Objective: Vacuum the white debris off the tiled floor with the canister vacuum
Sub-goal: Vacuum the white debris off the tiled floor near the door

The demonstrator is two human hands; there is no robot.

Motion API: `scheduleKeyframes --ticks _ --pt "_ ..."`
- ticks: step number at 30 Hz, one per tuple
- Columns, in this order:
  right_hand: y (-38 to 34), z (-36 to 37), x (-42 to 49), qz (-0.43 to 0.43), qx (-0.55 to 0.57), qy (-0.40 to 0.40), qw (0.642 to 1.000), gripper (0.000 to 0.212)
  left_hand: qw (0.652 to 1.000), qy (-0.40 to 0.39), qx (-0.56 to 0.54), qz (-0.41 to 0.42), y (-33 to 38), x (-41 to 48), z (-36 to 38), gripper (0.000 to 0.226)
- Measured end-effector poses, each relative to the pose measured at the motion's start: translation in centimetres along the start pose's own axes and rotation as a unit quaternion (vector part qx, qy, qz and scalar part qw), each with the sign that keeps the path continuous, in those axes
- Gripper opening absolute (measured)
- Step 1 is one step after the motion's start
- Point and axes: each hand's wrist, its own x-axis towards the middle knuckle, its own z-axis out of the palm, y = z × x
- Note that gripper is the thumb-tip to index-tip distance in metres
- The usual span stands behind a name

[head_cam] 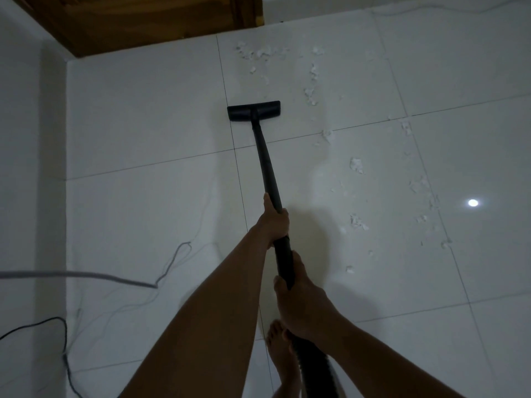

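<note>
Left hand and right hand both grip the black wand, its floor head near faint white debris. The hose is cut off below.

Floor tiles glossy, smooth; wand and floor nozzle matt black plastic; door varnished wood.

Glossy tiled floor (lamp glare); perhaps a wooden door.

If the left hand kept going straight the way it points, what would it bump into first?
Probably the black floor head: the left hand grips the wand, which leads straight to it, short of the white debris.
</note>
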Motion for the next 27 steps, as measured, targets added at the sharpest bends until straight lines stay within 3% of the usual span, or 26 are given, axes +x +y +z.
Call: scheduleKeyframes --ticks 27 --pt "-6.2 -5.2 6.9 0.015 0.026 -0.017 0.999 0.067 1.0 0.014 0.0 -0.001 6.9 7.4 -2.9 0.072"
